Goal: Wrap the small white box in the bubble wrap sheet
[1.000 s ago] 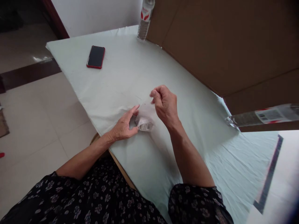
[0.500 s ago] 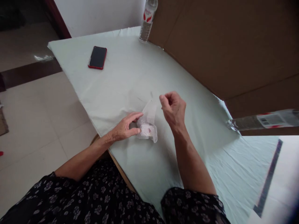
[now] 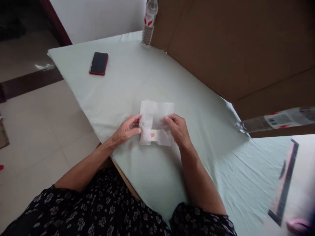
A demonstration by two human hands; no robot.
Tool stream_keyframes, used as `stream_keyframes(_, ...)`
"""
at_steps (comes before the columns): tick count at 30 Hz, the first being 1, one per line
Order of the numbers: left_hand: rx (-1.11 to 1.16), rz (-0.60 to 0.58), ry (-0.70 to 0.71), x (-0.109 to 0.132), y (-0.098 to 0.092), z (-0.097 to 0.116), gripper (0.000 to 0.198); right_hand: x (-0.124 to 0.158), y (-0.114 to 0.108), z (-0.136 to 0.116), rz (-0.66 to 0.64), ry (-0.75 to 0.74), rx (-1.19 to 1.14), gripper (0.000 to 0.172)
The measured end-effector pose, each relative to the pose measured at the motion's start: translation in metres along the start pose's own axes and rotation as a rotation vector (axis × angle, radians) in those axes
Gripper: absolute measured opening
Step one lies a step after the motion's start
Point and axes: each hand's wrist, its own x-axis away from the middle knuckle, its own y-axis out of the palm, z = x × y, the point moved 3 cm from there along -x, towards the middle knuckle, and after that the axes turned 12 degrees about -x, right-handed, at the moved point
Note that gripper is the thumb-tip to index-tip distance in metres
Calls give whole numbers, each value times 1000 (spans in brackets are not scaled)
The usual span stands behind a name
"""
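Note:
A whitish, partly see-through plastic wrap (image 3: 161, 111) lies spread on the cloth, its left part bubbly in texture. On its lower part is a small pale piece with a reddish mark (image 3: 152, 134); its kind cannot be made out. My left hand (image 3: 126, 130) holds the wrap's left edge, thumb low and fingertips higher, with a gap between them. At the right side, my right hand (image 3: 178, 128) pinches the wrap between thumb and forefinger. Its other fingers are curled and partly hidden.
A pale green cloth (image 3: 118, 88) covers the table. Toward the far left lies a phone in a red case (image 3: 98, 63). One water bottle (image 3: 149, 24) stands at the back; another bottle (image 3: 278, 120) is by the right cardboard panel (image 3: 221, 49).
My right hand has come down and left from above the table and now pinches the wrap. The wrap has gone from crumpled to spread out flatter. My left hand stays at its left edge.

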Motion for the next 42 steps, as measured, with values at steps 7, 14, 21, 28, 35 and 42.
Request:
stream_keyframes(7, -686, 314, -52, 0, 15, 35, 45, 11, 11, 16, -185, 228, -502, 44)
stream_keyframes(14, -583, 208, -194, -6, 3, 36, 12, 8, 8, 22, -48, 180, -622, 33)
stream_keyframes(21, -152, 287, -398, -22, -27, 12, 13, -6, -12, 40, 189, 73, -337, 21)
stream_keyframes(28, -580, 487, -135, -8, -34, 29, 28, 6, -36, 13, 364, -237, 60, 35)
stream_keyframes(35, -898, 52, 553, -3, 10, 80, 35, 30, -15, -16, -137, -358, 245, 39)
stream_keyframes(42, -887, -105, 86, -19, -17, 55, 47, 55, -9, -24, -466, -422, 136, 18)
